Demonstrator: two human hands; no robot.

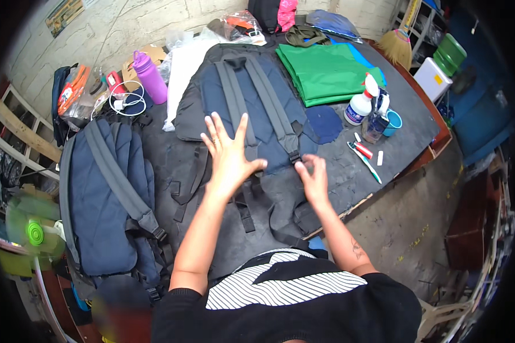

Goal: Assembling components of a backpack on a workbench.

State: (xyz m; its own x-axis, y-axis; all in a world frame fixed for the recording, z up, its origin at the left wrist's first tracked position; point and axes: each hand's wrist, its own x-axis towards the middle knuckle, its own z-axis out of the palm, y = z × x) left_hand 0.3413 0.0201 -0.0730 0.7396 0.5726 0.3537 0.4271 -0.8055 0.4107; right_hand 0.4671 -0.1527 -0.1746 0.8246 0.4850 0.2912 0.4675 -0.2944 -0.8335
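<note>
A dark blue-grey backpack [266, 117] lies flat on the black-covered table, its grey shoulder straps facing up. My left hand [229, 151] is spread wide over its lower left part, across the left shoulder strap [232, 88], and grips nothing. Beside the black strap buckle [294, 156] at the lower end of the right shoulder strap [269, 94] is my right hand [313, 177]. Its fingers are loosely bent, with thumb and forefinger slightly apart; whether they touch the buckle is unclear. Black webbing [283, 234] trails from the backpack's bottom toward me.
Another backpack [100, 200] stands at the left. Behind it are a purple bottle [150, 80] and a white cable [119, 104]. Folded green fabric [326, 71], a spray bottle [359, 108], a blue cup [393, 123] and a toothbrush [366, 163] occupy the right side. A green fan [34, 231] is at lower left.
</note>
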